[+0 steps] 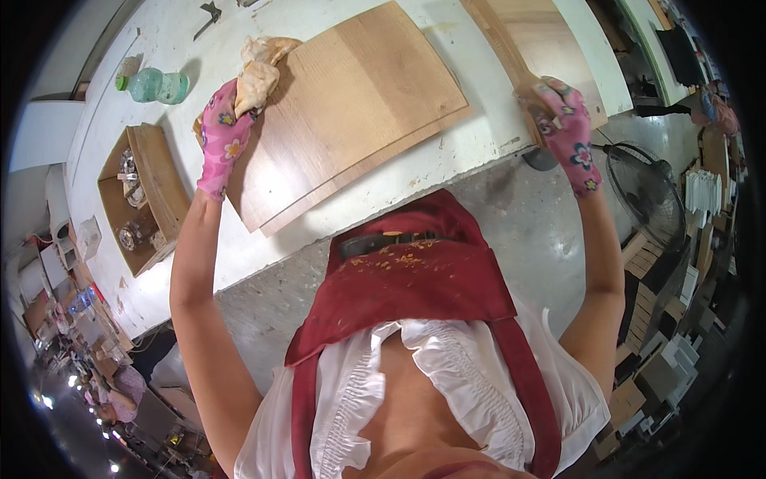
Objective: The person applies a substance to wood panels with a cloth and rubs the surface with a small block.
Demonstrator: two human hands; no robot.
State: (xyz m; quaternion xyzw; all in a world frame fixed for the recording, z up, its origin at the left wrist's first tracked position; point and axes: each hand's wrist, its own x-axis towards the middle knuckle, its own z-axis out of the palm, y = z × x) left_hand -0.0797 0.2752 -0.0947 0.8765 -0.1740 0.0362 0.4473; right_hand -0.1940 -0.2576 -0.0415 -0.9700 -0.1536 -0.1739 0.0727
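My left hand [225, 144], in a pink flowered glove, is closed on a crumpled cream rag [260, 73] at the left edge of a wood-grain panel [359, 100]. Beneath that panel lies another, its edge showing along the near side. Over on the right, my right hand [570, 132], gloved the same way, has its fingers wrapped round the near end of a narrow wooden strip [504, 44]. This strip lies along the left side of a further wood-grain panel [546, 48].
The white worktable [447, 172] has a rough front edge. On its left stand a cardboard box [163, 184] with metal fittings inside and a green-tinted plastic bottle [155, 85]. A dark tool [209, 17] lies at the back. Beyond the right end is a black fan [645, 188].
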